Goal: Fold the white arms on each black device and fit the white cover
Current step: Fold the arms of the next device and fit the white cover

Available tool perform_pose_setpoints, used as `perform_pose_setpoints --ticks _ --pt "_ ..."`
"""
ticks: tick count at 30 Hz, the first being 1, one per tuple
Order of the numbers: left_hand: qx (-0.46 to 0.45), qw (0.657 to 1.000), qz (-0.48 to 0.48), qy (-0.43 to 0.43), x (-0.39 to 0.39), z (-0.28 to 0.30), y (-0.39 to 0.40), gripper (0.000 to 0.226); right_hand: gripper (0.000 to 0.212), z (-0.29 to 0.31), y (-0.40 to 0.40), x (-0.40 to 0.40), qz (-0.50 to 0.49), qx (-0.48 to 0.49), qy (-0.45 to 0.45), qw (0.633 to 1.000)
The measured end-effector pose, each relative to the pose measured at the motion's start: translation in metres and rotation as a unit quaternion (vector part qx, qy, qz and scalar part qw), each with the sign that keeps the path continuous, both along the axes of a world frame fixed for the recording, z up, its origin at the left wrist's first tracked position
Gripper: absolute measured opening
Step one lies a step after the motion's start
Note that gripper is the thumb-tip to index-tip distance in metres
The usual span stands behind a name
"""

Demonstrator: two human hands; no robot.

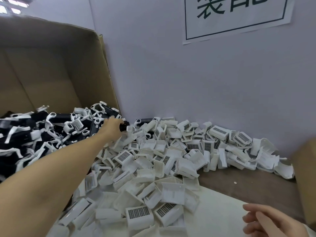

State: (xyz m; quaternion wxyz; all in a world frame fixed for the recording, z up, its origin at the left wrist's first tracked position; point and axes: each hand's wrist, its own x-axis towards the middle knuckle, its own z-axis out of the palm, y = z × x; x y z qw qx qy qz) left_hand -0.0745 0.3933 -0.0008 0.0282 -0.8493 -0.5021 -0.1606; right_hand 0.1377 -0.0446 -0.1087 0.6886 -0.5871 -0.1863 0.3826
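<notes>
Left hand (112,128) is reaching to the pile's edge, fingers (118,124) curling round a black device (123,127), likely light, rigid plastic, best gripped by its body, not its thin arms; right hand (271,221) is hanging relaxed, holding nothing.

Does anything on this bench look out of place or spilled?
Mostly no: the white covers lie in a loose heap against the wall, evidently stock. One black device lies among them, away from the pile in the cardboard box.
</notes>
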Motion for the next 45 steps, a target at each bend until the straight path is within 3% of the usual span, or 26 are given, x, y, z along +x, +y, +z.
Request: perform_pose_setpoints --ticks 4,8,12,16,18,21,25,32,35,37,39,41,43,45 --pt "0.062 0.984 -0.008 -0.165 0.008 0.035 -0.023 0.041 0.031 0.002 -0.003 -0.004 -0.02 0.01 0.019 1.0" --pt "0.062 0.943 -0.041 -0.323 0.03 0.076 -0.077 0.039 0.029 0.003 -0.003 -0.013 -0.061 -0.024 -0.095 0.993" --pt "-0.076 0.873 -0.139 -0.461 0.05 0.082 -0.16 0.037 0.029 0.007 -0.005 -0.022 -0.079 -0.023 -0.148 0.986" --pt "-0.223 0.795 -0.145 -0.546 0.066 0.039 -0.245 0.033 0.028 0.01 -0.008 -0.026 -0.07 0.011 -0.182 0.981" --pt "-0.296 0.781 -0.143 -0.532 0.077 0.016 -0.279 0.028 0.039 0.009 -0.01 -0.027 -0.06 0.037 -0.173 0.982" --pt "-0.351 0.789 -0.173 -0.473 0.095 -0.005 -0.315 0.024 0.05 0.006 -0.011 -0.025 -0.045 0.065 -0.125 0.989" --pt "-0.382 0.814 -0.243 -0.364 0.108 -0.021 -0.339 0.045 0.056 -0.003 -0.008 -0.011 -0.055 0.087 -0.055 0.993" --pt "-0.291 0.834 -0.231 -0.407 0.123 -0.048 -0.32 0.025 0.061 -0.007 -0.01 0.002 -0.023 0.099 -0.056 0.993" --pt "-0.254 0.846 -0.205 -0.422 0.13 -0.053 -0.323 0.026 0.066 -0.011 -0.007 -0.001 -0.071 0.079 -0.092 0.99" --pt "-0.207 0.875 -0.175 -0.402 0.136 -0.059 -0.329 0.035 0.065 -0.011 -0.006 -0.004 -0.12 0.063 -0.115 0.984" --pt "-0.168 0.881 -0.13 -0.422 0.14 -0.058 -0.339 0.027 0.056 -0.011 -0.005 -0.007 -0.17 0.062 -0.125 0.976" --pt "-0.217 0.858 -0.12 -0.451 0.144 -0.059 -0.345 0.032 0.046 -0.01 -0.004 -0.009 -0.205 0.073 -0.125 0.968" --pt "-0.312 0.855 -0.138 -0.391 0.146 -0.061 -0.35 0.045 0.044 -0.009 -0.003 -0.011 -0.222 0.075 -0.134 0.963" --pt "-0.418 0.827 -0.166 -0.338 0.148 -0.061 -0.355 0.048 0.042 -0.008 -0.003 -0.013 -0.224 0.079 -0.165 0.957"
